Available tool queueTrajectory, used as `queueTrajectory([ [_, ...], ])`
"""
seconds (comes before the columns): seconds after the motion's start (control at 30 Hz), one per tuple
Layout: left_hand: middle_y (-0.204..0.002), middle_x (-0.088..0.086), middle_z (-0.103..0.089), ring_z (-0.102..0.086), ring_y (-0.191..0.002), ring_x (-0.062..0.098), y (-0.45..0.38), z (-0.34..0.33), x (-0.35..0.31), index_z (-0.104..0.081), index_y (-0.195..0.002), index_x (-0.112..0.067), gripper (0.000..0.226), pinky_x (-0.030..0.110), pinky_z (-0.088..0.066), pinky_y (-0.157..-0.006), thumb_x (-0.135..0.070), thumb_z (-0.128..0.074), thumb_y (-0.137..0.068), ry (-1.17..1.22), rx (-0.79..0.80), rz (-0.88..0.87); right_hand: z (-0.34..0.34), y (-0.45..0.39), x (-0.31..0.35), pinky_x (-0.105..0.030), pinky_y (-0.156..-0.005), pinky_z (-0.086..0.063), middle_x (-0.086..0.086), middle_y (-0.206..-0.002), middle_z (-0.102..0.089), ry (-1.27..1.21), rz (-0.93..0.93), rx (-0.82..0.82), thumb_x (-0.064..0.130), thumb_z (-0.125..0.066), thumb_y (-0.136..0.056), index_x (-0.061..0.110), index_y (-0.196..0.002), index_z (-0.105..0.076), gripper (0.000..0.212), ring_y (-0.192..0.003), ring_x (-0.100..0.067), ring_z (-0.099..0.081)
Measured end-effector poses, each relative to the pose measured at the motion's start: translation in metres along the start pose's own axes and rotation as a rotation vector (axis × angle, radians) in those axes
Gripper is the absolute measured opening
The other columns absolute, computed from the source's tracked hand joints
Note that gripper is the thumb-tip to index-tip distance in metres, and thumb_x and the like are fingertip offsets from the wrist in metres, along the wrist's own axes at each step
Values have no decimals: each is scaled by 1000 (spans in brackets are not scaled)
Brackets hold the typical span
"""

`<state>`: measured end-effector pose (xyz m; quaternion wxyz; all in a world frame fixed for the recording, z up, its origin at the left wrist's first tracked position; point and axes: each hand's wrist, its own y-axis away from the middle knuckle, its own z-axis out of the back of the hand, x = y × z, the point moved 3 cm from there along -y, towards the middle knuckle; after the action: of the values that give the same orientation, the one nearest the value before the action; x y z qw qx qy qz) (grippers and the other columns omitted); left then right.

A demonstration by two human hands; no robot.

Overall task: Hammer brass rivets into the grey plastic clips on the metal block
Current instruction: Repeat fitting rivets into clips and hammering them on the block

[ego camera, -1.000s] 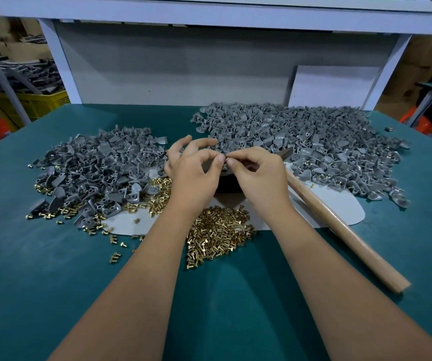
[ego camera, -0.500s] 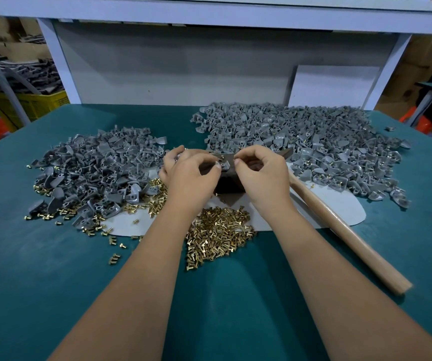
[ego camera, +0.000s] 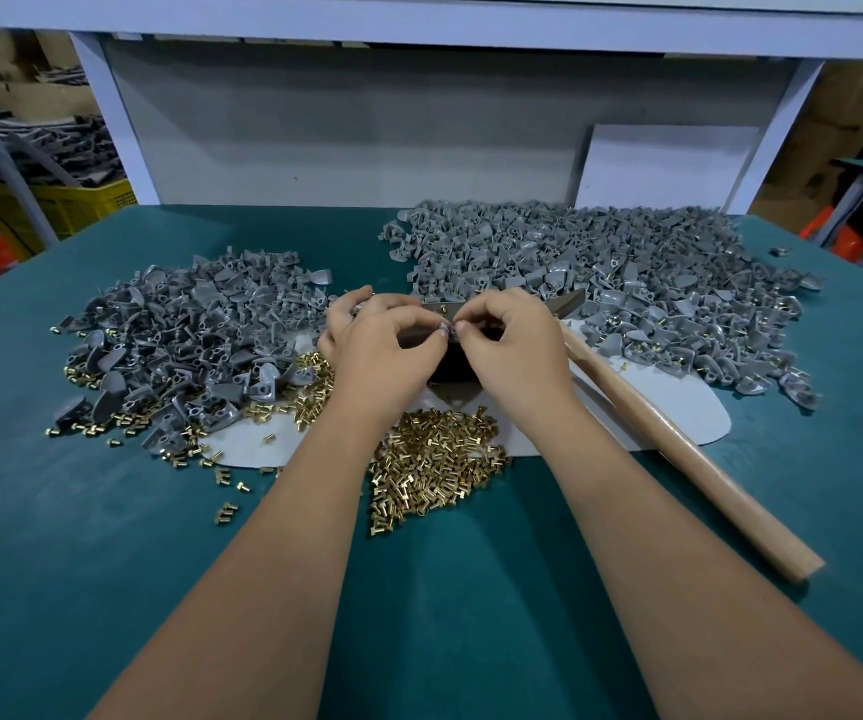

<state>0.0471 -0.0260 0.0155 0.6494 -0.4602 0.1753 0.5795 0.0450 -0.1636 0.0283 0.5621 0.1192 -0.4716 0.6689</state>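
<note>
My left hand [ego camera: 377, 345] and my right hand [ego camera: 509, 340] meet fingertip to fingertip over the dark metal block [ego camera: 452, 363], which they mostly hide. Between the fingertips sits a small grey plastic clip [ego camera: 449, 330]; my left fingers pinch it, and my right thumb and forefinger pinch something tiny at it, likely a brass rivet, too small to make out. A heap of brass rivets [ego camera: 434, 459] lies just in front of the block. The hammer lies to the right, its wooden handle [ego camera: 678, 444] running toward me and its head [ego camera: 569, 302] behind my right hand.
A pile of grey clips [ego camera: 185, 335] lies on the left, mixed with loose rivets, and a larger pile [ego camera: 600, 283] on the right. A white sheet [ego camera: 678, 407] lies under the work area on the teal table [ego camera: 107, 563]. The shelf frame and back panel [ego camera: 346, 137] stand behind.
Both hands have come down from above the block onto it, still fingertip to fingertip on the small clip. The hammer has not moved.
</note>
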Motion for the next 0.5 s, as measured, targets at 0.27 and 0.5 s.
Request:
queueTrajectory([
  [0.27, -114, -22, -60, -23, -132, 13, -2, -1, 1, -65, -77, -44, 12, 35, -14, -105, -38, -71, -85, -32, -21, 7, 2, -4, 7, -36, -82, -42, 4, -91, -56, 251, 158, 75, 14, -59, -86, 20, -82, -62, 8, -96, -18, -48],
  [0.5, -117, -19, -62, -24, -134, 17, -2, -1, 2, -69, -80, -41, 7, 38, -15, -108, -36, -72, -84, -34, -32, 13, 5, -10, 21, -33, -86, -37, 0, -97, -55, 526, 294, 213, 11, -51, -89, 20, -89, -60, 12, -100, -21, -46],
])
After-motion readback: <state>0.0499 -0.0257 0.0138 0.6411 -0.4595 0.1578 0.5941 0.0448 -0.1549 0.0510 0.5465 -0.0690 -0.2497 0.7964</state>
